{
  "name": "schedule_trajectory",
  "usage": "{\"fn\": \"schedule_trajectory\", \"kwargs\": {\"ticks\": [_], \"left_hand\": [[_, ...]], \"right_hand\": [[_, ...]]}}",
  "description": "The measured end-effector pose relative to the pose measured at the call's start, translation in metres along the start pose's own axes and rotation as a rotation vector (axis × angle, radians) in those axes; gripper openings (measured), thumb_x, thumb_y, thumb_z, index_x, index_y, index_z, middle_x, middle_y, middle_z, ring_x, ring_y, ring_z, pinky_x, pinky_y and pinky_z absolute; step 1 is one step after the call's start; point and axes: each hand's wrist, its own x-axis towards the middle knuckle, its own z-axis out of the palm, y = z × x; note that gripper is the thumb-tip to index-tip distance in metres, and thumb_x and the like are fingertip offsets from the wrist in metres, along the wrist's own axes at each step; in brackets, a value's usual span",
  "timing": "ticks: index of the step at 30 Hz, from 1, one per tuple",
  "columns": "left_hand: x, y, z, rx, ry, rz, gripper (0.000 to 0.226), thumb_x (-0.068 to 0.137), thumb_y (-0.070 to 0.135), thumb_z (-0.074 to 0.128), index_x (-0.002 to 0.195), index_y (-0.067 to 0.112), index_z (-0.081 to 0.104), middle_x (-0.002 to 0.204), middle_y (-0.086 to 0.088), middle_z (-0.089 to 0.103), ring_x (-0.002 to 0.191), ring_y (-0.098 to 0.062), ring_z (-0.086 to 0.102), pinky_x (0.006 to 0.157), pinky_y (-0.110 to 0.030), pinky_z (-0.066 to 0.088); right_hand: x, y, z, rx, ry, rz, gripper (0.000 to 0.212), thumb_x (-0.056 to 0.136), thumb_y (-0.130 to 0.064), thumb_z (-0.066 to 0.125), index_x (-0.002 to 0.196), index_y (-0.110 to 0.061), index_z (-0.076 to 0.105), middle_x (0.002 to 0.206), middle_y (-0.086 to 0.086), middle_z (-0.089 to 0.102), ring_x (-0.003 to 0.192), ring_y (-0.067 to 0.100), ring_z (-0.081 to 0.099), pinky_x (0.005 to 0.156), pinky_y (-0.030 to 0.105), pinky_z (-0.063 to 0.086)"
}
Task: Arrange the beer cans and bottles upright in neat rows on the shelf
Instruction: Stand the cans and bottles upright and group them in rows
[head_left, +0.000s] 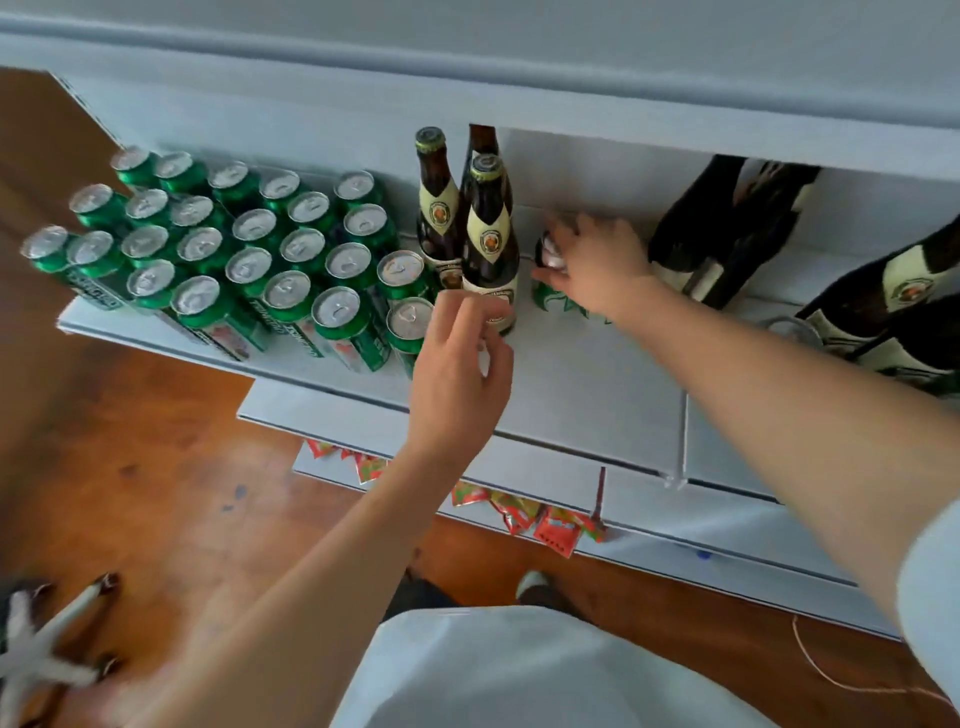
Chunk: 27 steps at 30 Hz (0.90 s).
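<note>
Several green beer cans (234, 254) stand upright in rows on the left part of the white shelf (582, 384). Three brown bottles (488, 234) with cream labels stand upright just right of them. My right hand (592, 265) grips the top of a green can (550, 299) that stands right of those bottles. My left hand (462, 364) hovers with loosely curled fingers in front of the front bottle, holding nothing. More dark bottles (727, 228) stand at the right, and others (893, 306) lean at the far right edge.
An upper shelf board (675, 140) overhangs the back of the row. Lower shelves (649, 499) jut out below, with red and green snack packets (545, 519) on one. A chair base (41, 660) stands on the wooden floor at bottom left.
</note>
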Motion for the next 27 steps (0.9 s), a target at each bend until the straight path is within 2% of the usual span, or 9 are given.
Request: {"fn": "schedule_trajectory", "kwargs": {"ticks": [5, 9, 13, 16, 18, 19, 21, 23, 27], "left_hand": [[-0.012, -0.003, 0.009, -0.013, -0.201, 0.013, 0.020, 0.096, 0.009, 0.050, 0.111, 0.012, 0.061, 0.107, 0.004, 0.054, 0.080, -0.011, 0.056, 0.068, -0.033, 0.052], [-0.002, -0.013, 0.037, 0.007, -0.370, -0.224, 0.035, 0.090, 0.012, 0.057, 0.125, 0.013, 0.054, 0.115, -0.001, 0.054, 0.092, -0.016, 0.059, 0.081, -0.039, 0.054], [0.006, -0.023, 0.072, 0.080, -0.517, -0.414, 0.068, 0.083, 0.014, 0.070, 0.141, 0.005, 0.035, 0.137, -0.014, 0.045, 0.123, -0.030, 0.048, 0.098, -0.030, 0.038], [0.012, -0.026, 0.093, 0.039, -0.470, -0.448, 0.078, 0.079, 0.012, 0.076, 0.143, 0.002, 0.033, 0.139, -0.018, 0.045, 0.124, -0.033, 0.047, 0.093, -0.028, 0.037], [0.017, -0.028, 0.104, 0.003, -0.409, -0.489, 0.073, 0.077, 0.017, 0.080, 0.135, 0.001, 0.039, 0.132, -0.018, 0.051, 0.119, -0.034, 0.052, 0.088, -0.031, 0.040], [0.020, -0.028, 0.108, -0.023, -0.379, -0.511, 0.071, 0.076, 0.022, 0.082, 0.131, 0.001, 0.042, 0.129, -0.016, 0.054, 0.117, -0.032, 0.053, 0.087, -0.032, 0.041], [0.024, -0.029, 0.112, -0.088, -0.314, -0.534, 0.070, 0.072, 0.029, 0.085, 0.126, 0.007, 0.046, 0.124, -0.010, 0.059, 0.112, -0.026, 0.056, 0.083, -0.028, 0.043], [0.023, -0.030, 0.112, -0.131, -0.281, -0.531, 0.064, 0.070, 0.031, 0.086, 0.119, 0.013, 0.051, 0.117, -0.002, 0.062, 0.104, -0.018, 0.058, 0.078, -0.020, 0.040], [0.011, -0.024, 0.096, -0.179, -0.198, -0.456, 0.061, 0.066, 0.044, 0.084, 0.115, 0.021, 0.055, 0.112, 0.001, 0.063, 0.101, -0.017, 0.060, 0.087, -0.032, 0.051]], "right_hand": [[-0.016, -0.001, 0.010, -0.015, 0.062, -0.097, 0.073, 0.086, -0.069, 0.047, 0.136, -0.016, 0.043, 0.102, 0.020, 0.059, 0.077, 0.039, 0.061, 0.064, 0.038, 0.047], [-0.037, -0.004, 0.008, 0.013, 0.065, -0.170, 0.077, 0.086, -0.068, 0.047, 0.139, -0.012, 0.046, 0.101, 0.021, 0.059, 0.075, 0.039, 0.062, 0.059, 0.035, 0.045], [-0.054, 0.000, 0.013, 0.114, 0.023, -0.211, 0.082, 0.083, -0.072, 0.047, 0.147, -0.023, 0.030, 0.124, 0.013, 0.054, 0.105, 0.036, 0.057, 0.086, 0.039, 0.046], [-0.059, 0.008, 0.008, 0.080, -0.002, -0.225, 0.099, 0.082, -0.075, 0.045, 0.155, -0.017, 0.011, 0.138, 0.011, 0.050, 0.124, 0.031, 0.047, 0.110, 0.046, 0.031], [-0.068, 0.019, 0.005, 0.034, -0.016, -0.145, 0.105, 0.079, -0.076, 0.048, 0.155, -0.015, 0.010, 0.139, 0.011, 0.048, 0.126, 0.032, 0.044, 0.113, 0.051, 0.025], [-0.073, 0.024, 0.005, 0.042, -0.037, -0.100, 0.103, 0.079, -0.072, 0.055, 0.154, -0.015, 0.014, 0.138, 0.012, 0.046, 0.122, 0.034, 0.045, 0.109, 0.051, 0.031], [-0.084, 0.029, 0.002, 0.125, -0.100, -0.047, 0.088, 0.080, -0.045, 0.073, 0.148, -0.015, 0.026, 0.132, 0.013, 0.043, 0.108, 0.035, 0.053, 0.081, 0.041, 0.047], [-0.089, 0.026, -0.003, 0.177, -0.137, -0.028, 0.075, 0.079, -0.025, 0.077, 0.140, -0.014, 0.035, 0.128, 0.013, 0.042, 0.099, 0.032, 0.055, 0.062, 0.034, 0.039], [-0.115, 0.022, -0.019, 0.356, -0.013, 0.080, 0.072, 0.070, -0.035, 0.082, 0.127, -0.012, 0.044, 0.122, 0.007, 0.050, 0.100, 0.027, 0.056, 0.068, 0.034, 0.048]]}}
